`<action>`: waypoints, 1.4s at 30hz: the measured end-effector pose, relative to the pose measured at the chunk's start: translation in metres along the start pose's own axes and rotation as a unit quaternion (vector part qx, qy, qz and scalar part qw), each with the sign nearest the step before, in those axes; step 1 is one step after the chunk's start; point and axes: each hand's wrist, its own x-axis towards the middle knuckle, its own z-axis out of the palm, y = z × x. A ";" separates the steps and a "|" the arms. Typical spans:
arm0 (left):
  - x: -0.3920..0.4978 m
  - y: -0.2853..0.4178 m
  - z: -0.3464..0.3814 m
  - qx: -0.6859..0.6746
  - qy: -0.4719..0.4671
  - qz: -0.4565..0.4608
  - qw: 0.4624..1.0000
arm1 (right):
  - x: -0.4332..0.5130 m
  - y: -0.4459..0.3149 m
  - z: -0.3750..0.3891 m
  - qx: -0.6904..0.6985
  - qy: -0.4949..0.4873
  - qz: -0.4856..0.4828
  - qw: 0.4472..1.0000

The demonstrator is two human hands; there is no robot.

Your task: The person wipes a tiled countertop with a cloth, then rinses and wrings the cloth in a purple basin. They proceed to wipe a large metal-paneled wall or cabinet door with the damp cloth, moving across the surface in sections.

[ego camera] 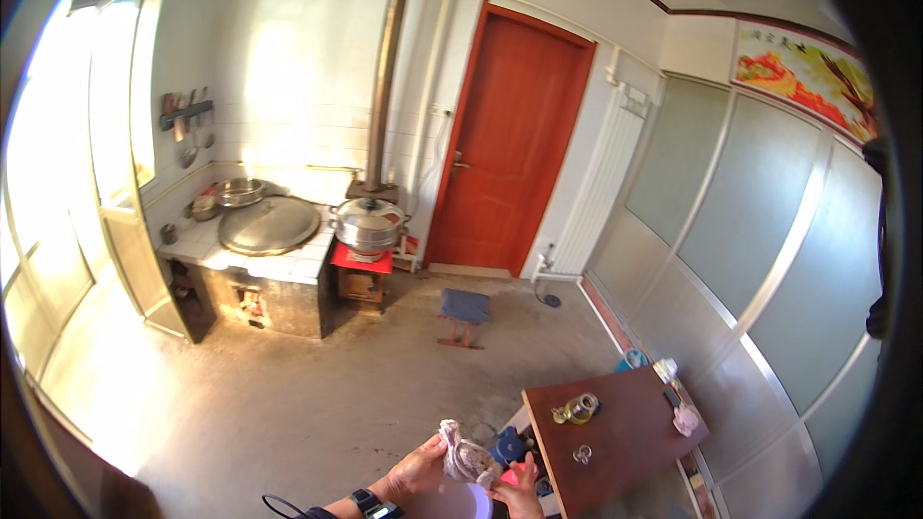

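My left hand [414, 470] pinches one end of a crumpled, light-coloured patterned cloth [467, 455] with thumb and fingers. At the cloth's lower right end is my right hand [520, 491], its thumb and fingers at the fabric and one finger raised. The cloth hangs between both hands, above a round basin [482, 501] with a pale purple rim; the basin is cut off by the picture's lower edge. A dark watch sits on the left wrist.
A brown table [613, 440] at the right bears a glass jar [581, 409] and a pink cloth [685, 419]. Farther off are a blue-topped stool [465, 306], a tiled stove [249, 303] with a large lid, a steamer pot [368, 225] and a red door [515, 137].
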 end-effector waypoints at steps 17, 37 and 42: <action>-0.078 0.137 -0.037 0.390 0.070 0.137 0.908 | 0.105 -0.006 0.187 -0.182 -0.222 -0.067 0.956; -0.118 0.163 -0.182 0.793 0.106 0.004 0.600 | 0.118 -0.039 0.305 0.043 -0.354 0.033 0.934; -0.098 0.162 -0.190 0.854 0.015 0.084 0.514 | 0.123 -0.014 0.333 -0.459 -0.358 -0.325 0.745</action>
